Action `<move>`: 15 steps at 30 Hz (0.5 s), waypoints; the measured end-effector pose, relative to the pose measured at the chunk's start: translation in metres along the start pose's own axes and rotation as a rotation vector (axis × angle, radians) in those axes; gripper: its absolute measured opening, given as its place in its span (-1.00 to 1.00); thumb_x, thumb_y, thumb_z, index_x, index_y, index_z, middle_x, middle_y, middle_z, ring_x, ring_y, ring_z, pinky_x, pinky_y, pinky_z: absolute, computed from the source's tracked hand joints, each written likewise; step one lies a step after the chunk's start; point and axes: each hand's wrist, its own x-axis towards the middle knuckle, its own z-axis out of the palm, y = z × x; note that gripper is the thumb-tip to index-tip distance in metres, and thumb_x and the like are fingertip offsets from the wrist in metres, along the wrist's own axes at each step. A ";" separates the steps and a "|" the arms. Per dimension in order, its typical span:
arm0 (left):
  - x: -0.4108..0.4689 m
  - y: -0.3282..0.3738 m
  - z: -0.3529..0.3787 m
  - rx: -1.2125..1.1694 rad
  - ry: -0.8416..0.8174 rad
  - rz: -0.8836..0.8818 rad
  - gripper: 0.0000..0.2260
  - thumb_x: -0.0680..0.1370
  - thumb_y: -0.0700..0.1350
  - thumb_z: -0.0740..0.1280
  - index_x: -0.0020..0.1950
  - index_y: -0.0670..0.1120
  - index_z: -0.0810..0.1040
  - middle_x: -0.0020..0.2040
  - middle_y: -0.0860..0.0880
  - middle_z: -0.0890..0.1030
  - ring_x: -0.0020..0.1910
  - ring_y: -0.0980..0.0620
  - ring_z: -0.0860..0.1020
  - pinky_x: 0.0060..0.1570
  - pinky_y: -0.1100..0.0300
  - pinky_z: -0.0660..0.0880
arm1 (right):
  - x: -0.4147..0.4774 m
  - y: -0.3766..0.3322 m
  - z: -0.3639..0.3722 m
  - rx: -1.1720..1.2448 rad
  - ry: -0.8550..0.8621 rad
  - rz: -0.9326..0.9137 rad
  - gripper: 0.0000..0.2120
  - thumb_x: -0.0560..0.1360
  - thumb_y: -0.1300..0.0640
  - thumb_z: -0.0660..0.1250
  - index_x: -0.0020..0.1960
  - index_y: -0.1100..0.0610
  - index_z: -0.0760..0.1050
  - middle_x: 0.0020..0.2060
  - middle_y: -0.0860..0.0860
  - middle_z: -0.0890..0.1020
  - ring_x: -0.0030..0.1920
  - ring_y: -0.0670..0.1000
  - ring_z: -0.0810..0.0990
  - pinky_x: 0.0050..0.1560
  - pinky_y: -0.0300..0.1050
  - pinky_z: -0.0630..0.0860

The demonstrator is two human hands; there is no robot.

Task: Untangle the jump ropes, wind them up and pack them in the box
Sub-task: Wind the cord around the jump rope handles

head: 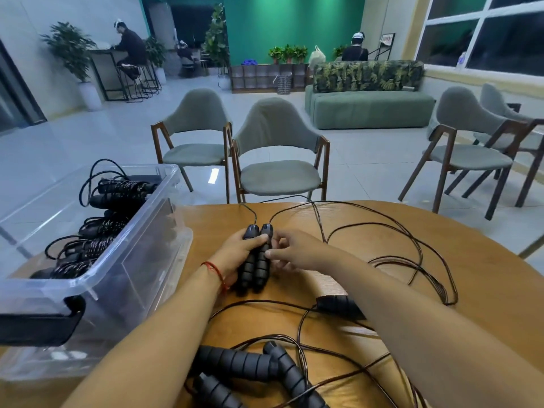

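Left hand (232, 254) fingers wrap 2 handles (250, 272); right hand (294, 250) fingers pinch them.

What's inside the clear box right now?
Several wound jump ropes with black handles, in the clear box. Exact count unclear; lower ones are covered.

One wide-angle camera, worn on the head, looks forward and down, close over the table (471, 260); the box (141, 275) sits at 9 o'clock, chairs (276, 178) at 12.

nearest handle (217, 391) partly off-frame (bottom edge)
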 end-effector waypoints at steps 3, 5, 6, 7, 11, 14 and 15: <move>0.001 -0.005 0.009 -0.065 -0.007 -0.017 -0.69 0.64 -0.17 0.43 0.35 -0.20 0.52 0.20 -0.33 0.68 0.13 -0.29 0.71 0.10 -0.20 0.67 | -0.013 0.001 -0.040 -0.307 0.142 0.109 -0.77 0.57 -0.12 0.49 -0.01 0.02 0.55 -0.09 -0.02 0.72 -0.08 0.05 0.69 -0.17 -0.10 0.55; 0.003 -0.003 0.012 -0.109 0.039 0.017 -0.69 0.65 -0.17 0.40 0.37 -0.23 0.51 0.18 -0.33 0.68 0.11 -0.28 0.72 0.06 -0.16 0.67 | -0.024 0.006 -0.069 -0.570 0.215 0.241 -0.62 0.51 -0.24 0.50 0.07 0.04 0.55 0.03 -0.05 0.67 0.02 0.03 0.61 -0.11 -0.05 0.48; 0.005 -0.002 0.014 -0.138 0.071 0.043 -0.68 0.65 -0.17 0.40 0.38 -0.22 0.50 0.14 -0.31 0.70 0.06 -0.25 0.73 0.05 -0.15 0.67 | -0.029 0.009 -0.078 -0.668 0.202 0.326 -0.52 0.48 -0.32 0.48 0.11 0.05 0.53 0.07 -0.06 0.64 0.06 0.03 0.59 -0.07 -0.04 0.48; 0.007 -0.001 0.013 -0.173 0.111 0.070 -0.68 0.66 -0.17 0.39 0.39 -0.21 0.50 0.10 -0.27 0.71 0.00 -0.20 0.73 0.03 -0.14 0.67 | -0.032 0.012 -0.082 -0.731 0.162 0.402 -0.45 0.46 -0.39 0.46 0.12 0.06 0.53 0.08 -0.05 0.63 0.07 0.04 0.58 -0.04 -0.03 0.48; 0.015 0.006 0.007 -0.309 0.280 0.163 -0.69 0.65 -0.11 0.41 0.38 -0.11 0.51 0.07 -0.23 0.71 -0.11 -0.10 0.74 -0.10 -0.06 0.70 | -0.026 0.022 -0.076 -0.723 0.061 0.468 -0.69 0.51 -0.17 0.48 -0.12 0.07 0.58 -0.10 0.02 0.70 -0.07 0.06 0.65 -0.20 -0.09 0.48; 0.015 0.006 -0.002 -0.284 0.347 0.224 -0.73 0.65 -0.09 0.41 0.34 -0.08 0.53 0.10 -0.24 0.71 -0.08 -0.11 0.73 -0.13 -0.02 0.71 | -0.015 0.017 -0.069 -0.866 0.146 0.375 -0.88 0.53 0.09 0.37 -0.12 0.12 0.50 -0.09 0.04 0.65 -0.08 0.11 0.62 -0.21 -0.12 0.45; 0.014 0.004 -0.004 -0.244 0.356 0.244 -0.74 0.65 -0.09 0.41 0.33 -0.08 0.53 0.08 -0.23 0.72 -0.08 -0.10 0.74 -0.14 0.00 0.70 | -0.009 0.015 -0.065 -0.938 0.170 0.329 -0.92 0.55 0.15 0.33 -0.10 0.14 0.49 -0.04 0.07 0.64 -0.02 0.15 0.63 -0.15 -0.11 0.45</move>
